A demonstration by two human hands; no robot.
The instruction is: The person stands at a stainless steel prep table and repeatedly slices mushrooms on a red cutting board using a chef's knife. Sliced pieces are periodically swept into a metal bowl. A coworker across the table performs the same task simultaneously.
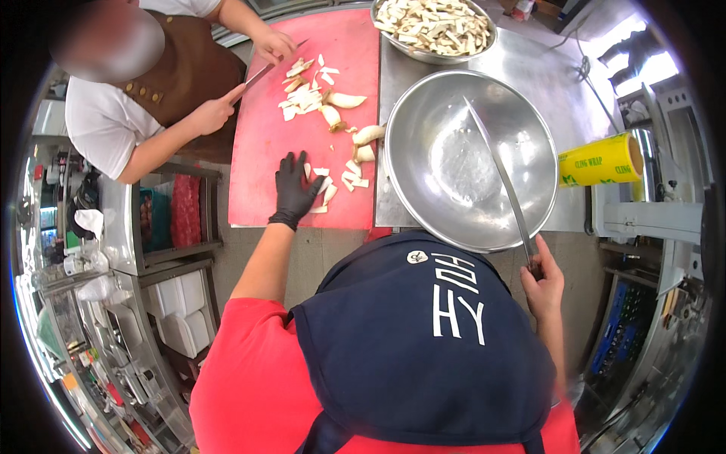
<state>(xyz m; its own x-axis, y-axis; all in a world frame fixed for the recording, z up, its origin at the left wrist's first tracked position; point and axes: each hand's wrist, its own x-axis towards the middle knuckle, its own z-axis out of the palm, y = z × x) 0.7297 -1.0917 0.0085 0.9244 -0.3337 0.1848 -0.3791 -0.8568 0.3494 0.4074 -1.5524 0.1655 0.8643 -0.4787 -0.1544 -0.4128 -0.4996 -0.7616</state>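
My left hand (295, 190), in a black glove, lies with its fingers apart on the near part of a red cutting board (255, 170), beside cut mushroom pieces (324, 184). My bare right hand (543, 278) grips the handle of a long knife (505, 173), whose blade reaches over a large steel bowl (420, 187). The bowl holds no food. Whole king oyster mushrooms (368, 134) lie at the board's right edge, close to the bowl, with sliced pieces (355, 175) just below them. Farther up the board are more whole mushrooms (347, 100) and a pile of slices (302, 101).
A co-worker (193, 74) at the upper left holds another knife (258, 75) at the board's far left edge. A steel bowl full of cut mushrooms (434, 28) stands at the back. A yellow cling wrap roll (601, 160) lies right of the large bowl on the steel table (524, 57).
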